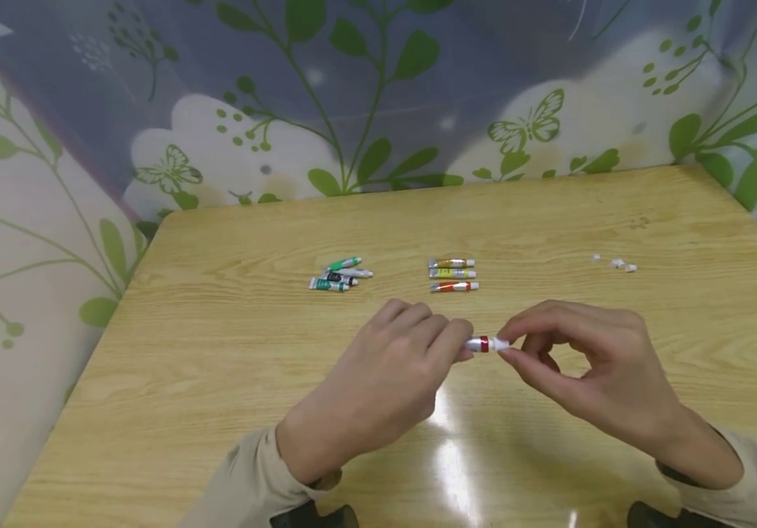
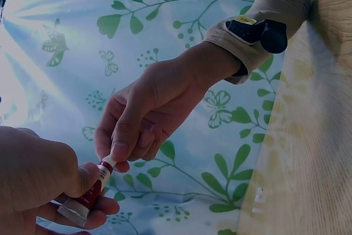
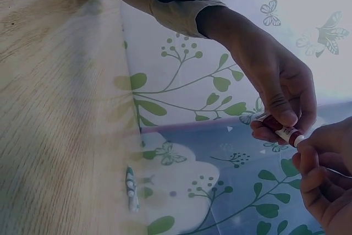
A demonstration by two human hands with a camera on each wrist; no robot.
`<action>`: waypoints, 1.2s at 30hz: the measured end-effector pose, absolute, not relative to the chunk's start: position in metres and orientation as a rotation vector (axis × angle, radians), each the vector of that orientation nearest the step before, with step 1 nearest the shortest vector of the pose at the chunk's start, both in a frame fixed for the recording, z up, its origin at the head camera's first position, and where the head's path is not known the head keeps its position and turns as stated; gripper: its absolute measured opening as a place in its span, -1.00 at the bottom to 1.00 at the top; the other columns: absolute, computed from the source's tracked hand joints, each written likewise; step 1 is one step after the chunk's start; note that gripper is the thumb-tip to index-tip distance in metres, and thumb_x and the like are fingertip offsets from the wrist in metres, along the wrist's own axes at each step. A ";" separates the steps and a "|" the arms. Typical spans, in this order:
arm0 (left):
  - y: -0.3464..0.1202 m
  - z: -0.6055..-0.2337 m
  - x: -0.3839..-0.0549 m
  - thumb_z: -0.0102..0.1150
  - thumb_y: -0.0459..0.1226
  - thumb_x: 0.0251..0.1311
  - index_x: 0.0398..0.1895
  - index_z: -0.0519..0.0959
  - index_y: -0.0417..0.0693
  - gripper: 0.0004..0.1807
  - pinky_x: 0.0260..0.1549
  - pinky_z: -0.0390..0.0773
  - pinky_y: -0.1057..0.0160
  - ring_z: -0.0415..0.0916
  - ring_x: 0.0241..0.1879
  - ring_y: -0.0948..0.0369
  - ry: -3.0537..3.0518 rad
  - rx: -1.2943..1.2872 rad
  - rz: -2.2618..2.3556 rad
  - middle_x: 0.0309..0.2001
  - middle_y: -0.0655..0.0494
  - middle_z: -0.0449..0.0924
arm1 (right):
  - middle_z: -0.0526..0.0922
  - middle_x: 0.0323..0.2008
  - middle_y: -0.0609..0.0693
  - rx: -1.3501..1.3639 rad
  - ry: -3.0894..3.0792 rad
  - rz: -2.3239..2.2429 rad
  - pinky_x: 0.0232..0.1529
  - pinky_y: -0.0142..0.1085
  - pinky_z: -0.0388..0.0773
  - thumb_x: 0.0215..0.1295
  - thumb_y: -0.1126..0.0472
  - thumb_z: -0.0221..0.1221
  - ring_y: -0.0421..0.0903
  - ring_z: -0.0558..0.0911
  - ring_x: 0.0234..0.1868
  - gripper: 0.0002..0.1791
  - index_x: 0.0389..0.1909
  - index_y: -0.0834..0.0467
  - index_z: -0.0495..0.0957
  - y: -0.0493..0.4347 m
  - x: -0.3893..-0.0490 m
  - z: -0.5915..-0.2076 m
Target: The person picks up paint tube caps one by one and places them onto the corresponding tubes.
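In the head view my left hand (image 1: 378, 381) grips a small paint tube (image 1: 482, 344), silver with a dark red band, over the middle of the table. Its white cap (image 1: 501, 344) points right, pinched between the thumb and index finger of my right hand (image 1: 606, 367). The left wrist view shows the tube's flat crimped tail (image 2: 74, 212) sticking out beneath the left thumb. Seen from the right wrist, the dark red tube body (image 3: 283, 130) lies between the left thumb and fingers, and the right fingertips cover most of the cap.
On the wooden table (image 1: 220, 352), a loose group of green, white and black paint tubes (image 1: 331, 285) lies left of centre. Three more, ochre (image 1: 451, 263), yellow (image 1: 451, 273) and orange-red (image 1: 452, 287), lie in a column beyond the hands. Several small white pieces (image 1: 617, 263) sit at the right.
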State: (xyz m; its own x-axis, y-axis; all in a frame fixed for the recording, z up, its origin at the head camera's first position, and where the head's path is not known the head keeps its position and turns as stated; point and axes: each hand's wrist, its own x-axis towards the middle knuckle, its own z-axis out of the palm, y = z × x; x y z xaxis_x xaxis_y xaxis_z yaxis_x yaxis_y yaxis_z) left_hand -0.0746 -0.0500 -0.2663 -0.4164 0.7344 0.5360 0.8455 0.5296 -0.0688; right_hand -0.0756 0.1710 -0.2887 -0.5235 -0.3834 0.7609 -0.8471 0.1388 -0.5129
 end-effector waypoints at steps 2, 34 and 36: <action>-0.050 -0.266 -0.074 0.09 -0.29 0.35 -0.32 0.46 -0.12 -0.90 -0.35 0.48 0.26 0.50 -0.46 0.18 -2.262 -1.275 -0.285 -0.47 0.14 0.59 | 0.63 -0.46 -0.03 1.178 -1.961 1.360 -0.45 -0.54 0.47 0.28 0.22 0.23 -0.37 0.47 -0.52 -0.81 -0.33 0.32 0.63 0.170 -0.076 -0.288; -0.049 -0.267 -0.074 0.09 -0.27 0.36 -0.29 0.48 -0.12 -0.90 -0.24 0.50 0.23 0.57 -0.36 0.17 -2.222 -1.258 -0.177 -0.45 0.13 0.62 | 0.63 -0.48 -0.09 1.135 -2.021 1.232 -0.45 -0.56 0.46 0.31 0.12 0.22 -0.39 0.47 -0.55 -0.77 -0.30 0.24 0.65 0.173 -0.077 -0.288; -0.049 -0.267 -0.074 0.09 -0.26 0.36 -0.29 0.48 -0.12 -0.89 -0.24 0.50 0.23 0.58 -0.35 0.17 -2.219 -1.256 -0.174 -0.44 0.13 0.62 | 0.64 -0.47 -0.09 1.131 -2.033 1.233 -0.45 -0.56 0.47 0.31 0.12 0.21 -0.39 0.47 -0.54 -0.77 -0.28 0.24 0.65 0.173 -0.077 -0.288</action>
